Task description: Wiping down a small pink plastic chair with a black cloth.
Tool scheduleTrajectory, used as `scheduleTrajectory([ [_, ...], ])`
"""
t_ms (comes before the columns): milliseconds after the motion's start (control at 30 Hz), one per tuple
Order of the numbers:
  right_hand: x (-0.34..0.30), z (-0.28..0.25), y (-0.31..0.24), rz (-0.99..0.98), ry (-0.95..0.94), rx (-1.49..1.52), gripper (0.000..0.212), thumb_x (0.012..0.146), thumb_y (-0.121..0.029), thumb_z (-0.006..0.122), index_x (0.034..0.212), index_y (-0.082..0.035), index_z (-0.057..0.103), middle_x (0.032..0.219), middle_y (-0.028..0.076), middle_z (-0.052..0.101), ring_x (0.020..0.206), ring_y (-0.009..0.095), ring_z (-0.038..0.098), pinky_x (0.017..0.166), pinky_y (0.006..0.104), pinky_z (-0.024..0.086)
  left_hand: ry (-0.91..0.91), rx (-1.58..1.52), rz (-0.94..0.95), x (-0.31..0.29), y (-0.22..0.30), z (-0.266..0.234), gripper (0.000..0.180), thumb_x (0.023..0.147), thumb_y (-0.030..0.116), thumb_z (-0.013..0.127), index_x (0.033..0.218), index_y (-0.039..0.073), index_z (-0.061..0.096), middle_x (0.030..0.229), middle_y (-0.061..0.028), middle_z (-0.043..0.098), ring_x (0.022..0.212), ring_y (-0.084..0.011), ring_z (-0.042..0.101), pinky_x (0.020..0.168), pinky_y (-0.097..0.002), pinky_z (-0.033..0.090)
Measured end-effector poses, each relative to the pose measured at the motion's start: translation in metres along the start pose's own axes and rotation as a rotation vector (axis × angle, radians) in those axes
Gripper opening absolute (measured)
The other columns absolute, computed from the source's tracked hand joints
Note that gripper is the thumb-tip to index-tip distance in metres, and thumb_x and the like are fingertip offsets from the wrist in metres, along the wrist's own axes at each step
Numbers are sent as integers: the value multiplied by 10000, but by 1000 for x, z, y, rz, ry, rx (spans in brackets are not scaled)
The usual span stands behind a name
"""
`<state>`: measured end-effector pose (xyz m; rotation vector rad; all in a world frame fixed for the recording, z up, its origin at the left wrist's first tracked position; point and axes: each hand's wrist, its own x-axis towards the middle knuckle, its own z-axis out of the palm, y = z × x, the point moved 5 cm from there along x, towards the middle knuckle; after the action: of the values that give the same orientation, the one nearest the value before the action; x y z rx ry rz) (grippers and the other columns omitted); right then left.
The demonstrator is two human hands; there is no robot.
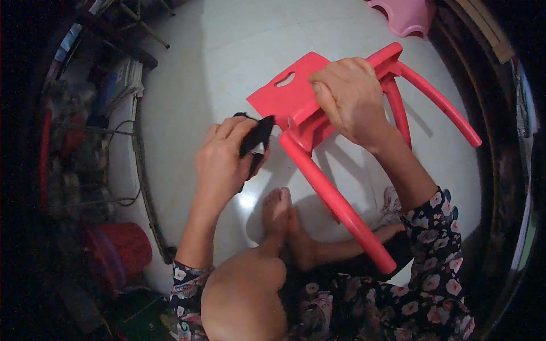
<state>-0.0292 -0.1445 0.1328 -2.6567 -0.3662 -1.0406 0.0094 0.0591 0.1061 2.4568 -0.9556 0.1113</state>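
A small red plastic chair (335, 190) is tipped over in front of me, its legs pointing toward me and to the right. Its backrest (270, 94), with an oval hand slot, lies toward the far left. My right hand (355, 102) is closed over the chair's upper edge. In my left hand (224, 153) is a bunched black cloth (260, 136) with a small white patch showing. The cloth is close to the chair's left corner; whether they touch I cannot tell.
Pale floor tiles (239, 34) lie under the chair. A pink plastic stool (406, 17) stands at the far right. Along the left are a red basket (122, 250), stacked papers (122, 85) and a dim, cluttered rack. My bare feet (276, 210) are just below the chair.
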Motion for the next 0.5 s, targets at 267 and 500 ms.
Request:
scheduleTrajectory([
  [267, 2, -2, -1, -6, 66, 48, 69, 816, -85, 556, 819, -57, 619, 763, 52, 589, 770, 240, 556, 779, 382, 402, -177, 52, 241, 6, 42, 8, 497, 560, 1, 706, 1040, 109, 633, 1075, -51, 616, 920, -283, 577, 787, -367, 508],
  [500, 4, -5, -5, 17, 78, 39, 65, 809, -83, 560, 815, -56, 618, 760, 59, 587, 766, 245, 556, 784, 381, 402, -202, -14, 324, 4, 50, 0, 518, 531, 57, 753, 1029, 122, 626, 1046, 3, 614, 877, -247, 577, 721, -346, 518],
])
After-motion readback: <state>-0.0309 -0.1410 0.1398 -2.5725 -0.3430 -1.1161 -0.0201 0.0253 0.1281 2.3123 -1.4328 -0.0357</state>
